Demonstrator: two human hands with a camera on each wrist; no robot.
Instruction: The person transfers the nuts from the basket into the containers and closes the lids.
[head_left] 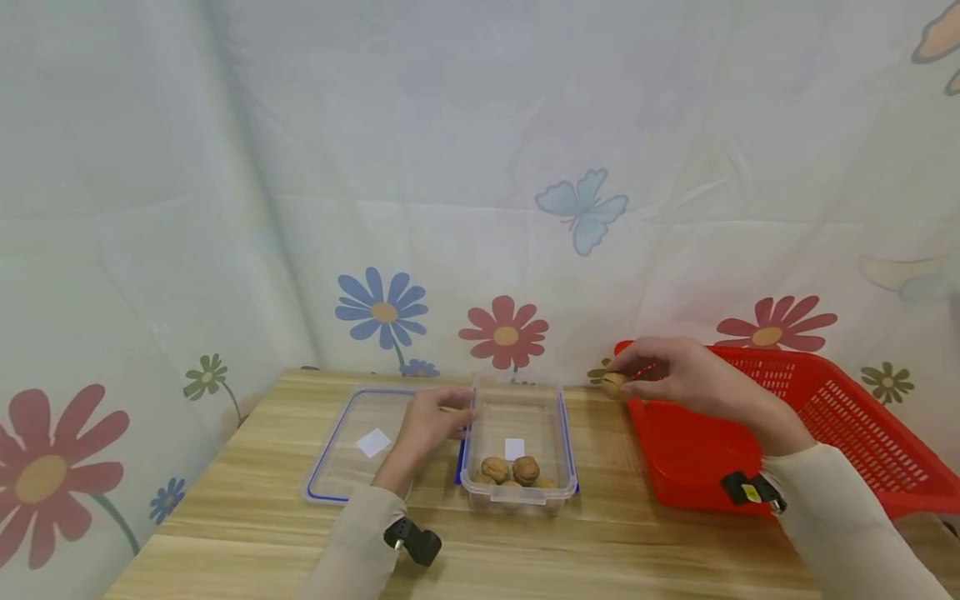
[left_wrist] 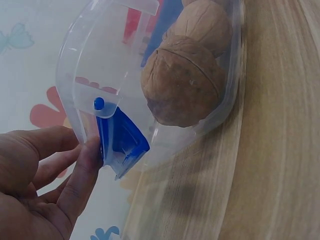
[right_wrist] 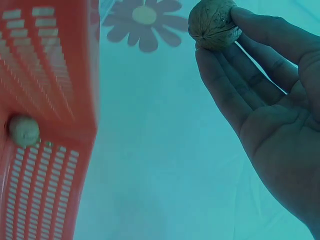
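A clear plastic food box with blue side clips stands mid-table, several walnuts gathered at its near end. My left hand pinches the box's left rim between thumb and fingers, beside a hanging blue clip in the left wrist view. Thumb and fingertips of my right hand grip a single walnut, held up above the table between the box and the red basket's far left corner. In the right wrist view that walnut shows whole at the fingertips.
Left of the box lies its clear lid with a blue seal and a white label. The basket takes up the table's right side; a walnut sits inside it. A flowered curtain hangs close behind the table.
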